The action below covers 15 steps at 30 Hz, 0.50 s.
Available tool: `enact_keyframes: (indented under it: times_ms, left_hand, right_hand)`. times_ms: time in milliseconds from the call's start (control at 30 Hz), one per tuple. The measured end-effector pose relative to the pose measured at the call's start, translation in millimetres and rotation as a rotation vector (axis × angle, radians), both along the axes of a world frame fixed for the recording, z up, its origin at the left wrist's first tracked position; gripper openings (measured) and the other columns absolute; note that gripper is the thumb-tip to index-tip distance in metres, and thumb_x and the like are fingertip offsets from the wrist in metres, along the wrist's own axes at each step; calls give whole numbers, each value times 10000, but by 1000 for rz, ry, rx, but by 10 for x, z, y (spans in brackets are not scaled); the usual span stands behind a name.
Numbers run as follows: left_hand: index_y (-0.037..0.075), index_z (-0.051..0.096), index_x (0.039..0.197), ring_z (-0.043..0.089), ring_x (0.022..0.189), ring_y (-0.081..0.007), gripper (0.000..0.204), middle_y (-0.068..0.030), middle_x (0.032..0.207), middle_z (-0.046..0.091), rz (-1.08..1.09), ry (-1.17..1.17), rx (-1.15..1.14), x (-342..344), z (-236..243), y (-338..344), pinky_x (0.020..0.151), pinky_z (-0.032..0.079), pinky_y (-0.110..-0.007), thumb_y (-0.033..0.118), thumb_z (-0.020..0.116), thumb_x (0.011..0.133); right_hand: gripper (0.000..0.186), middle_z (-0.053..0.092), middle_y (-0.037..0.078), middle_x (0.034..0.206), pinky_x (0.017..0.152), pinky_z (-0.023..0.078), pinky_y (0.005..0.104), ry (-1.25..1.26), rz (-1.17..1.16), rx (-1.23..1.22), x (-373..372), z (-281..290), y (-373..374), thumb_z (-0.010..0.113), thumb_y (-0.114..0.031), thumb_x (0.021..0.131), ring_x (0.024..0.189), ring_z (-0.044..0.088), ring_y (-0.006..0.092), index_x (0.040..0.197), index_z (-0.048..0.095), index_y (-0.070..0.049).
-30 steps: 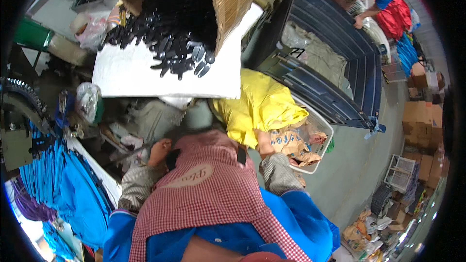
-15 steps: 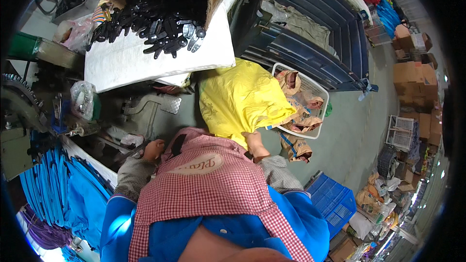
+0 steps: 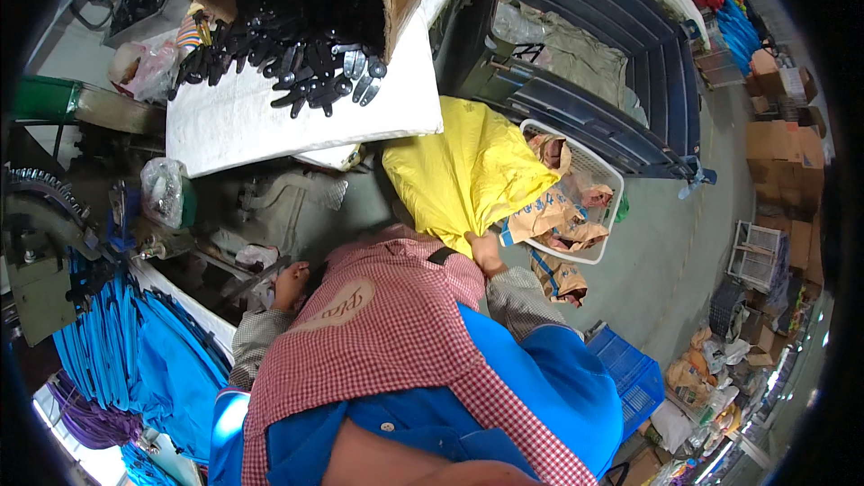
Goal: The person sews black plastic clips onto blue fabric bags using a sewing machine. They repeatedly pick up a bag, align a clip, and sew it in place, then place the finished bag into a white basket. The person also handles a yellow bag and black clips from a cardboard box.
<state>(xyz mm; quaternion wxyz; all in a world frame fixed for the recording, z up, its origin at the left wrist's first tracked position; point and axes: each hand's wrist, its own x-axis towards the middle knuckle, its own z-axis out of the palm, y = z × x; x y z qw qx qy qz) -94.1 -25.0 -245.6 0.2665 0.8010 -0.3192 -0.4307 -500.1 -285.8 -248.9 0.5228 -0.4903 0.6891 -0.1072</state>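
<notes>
Red-and-white gingham apron [image 3: 387, 351], wide shoulder straps [image 3: 526, 425], pale oval patch [image 3: 337, 304] with script lettering, black strip [image 3: 441, 256] near far edge. Bright blue collared shirt [image 3: 562, 396], pale button [image 3: 388, 427]. Grey checked oversleeves [image 3: 526, 304]. Left hand [image 3: 290, 286], right hand [image 3: 487, 253] bare.

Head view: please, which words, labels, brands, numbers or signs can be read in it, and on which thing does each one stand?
Checked apron: script lettering on its pale oval patch; I do not copy the wording.
Brown paper bag: blue characters, partly creased; also not copied.
Yellow bag: any mark is too small to read.
Cardboard boxes at the right: any print is too small to read.
</notes>
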Motion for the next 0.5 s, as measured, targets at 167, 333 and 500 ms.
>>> enact_keyframes:
  times_ms: [167,333,500]
  left_hand:
    - [62,611,1016,617,795,-313,331,-156,879,638,-293,-122,319,-69,290,-8,683,470,-403,311,501,827]
    - [34,609,1007,622,665,-235,295,-127,805,643,-170,-42,308,168,25,72,612,472,-339,242,511,821]
    - [29,603,1022,536,552,-137,278,-71,688,605,-157,20,188,36,441,-409,533,428,-277,195,512,818]
  right_hand:
    - [175,624,80,758,551,450,291,-291,-318,179,219,277,-312,606,-60,734,628,574,172,884,605,30]
    - [422,553,174,1115,844,423,302,-266,-170,143,94,-89,337,618,-40,707,994,540,266,1109,528,47]
    - [359,609,132,1029,809,439,284,-498,-396,67,263,495,129,556,23,739,934,568,215,1097,533,45]
